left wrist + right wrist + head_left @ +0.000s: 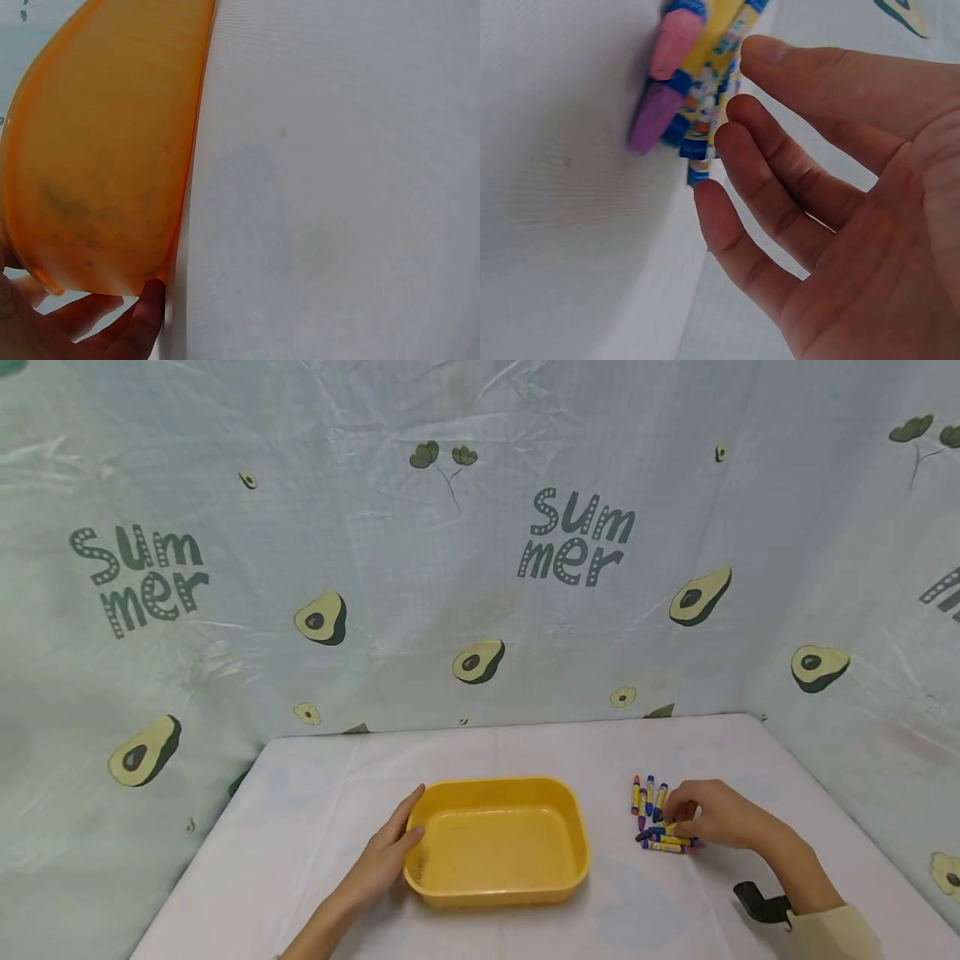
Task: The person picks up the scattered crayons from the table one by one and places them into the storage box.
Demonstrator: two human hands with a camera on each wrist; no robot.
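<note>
A yellow plastic tray [495,893] sits on the table in the head view. My left hand [386,852] holds its left side, thumb over the rim and fingers along the outer wall. In the left wrist view, fingertips [150,289] touch the tray's wall [112,150]. To the right of the tray lies a loose pile of wax crayons [663,847], with yellow and blue wrappers. My right hand [716,814] reaches down over it, thumb and fingers apart. The right wrist view shows its bent fingers [772,202] close to several crayons, including a pink crayon [676,45] and a purple crayon [658,112].
A pale cloth covers the table [300,827]. Behind it hangs a printed sheet [390,543] with avocados and lettering, which also runs along both sides. A black strap piece [761,903] sticks out from the right wrist beside a cream sleeve [836,935].
</note>
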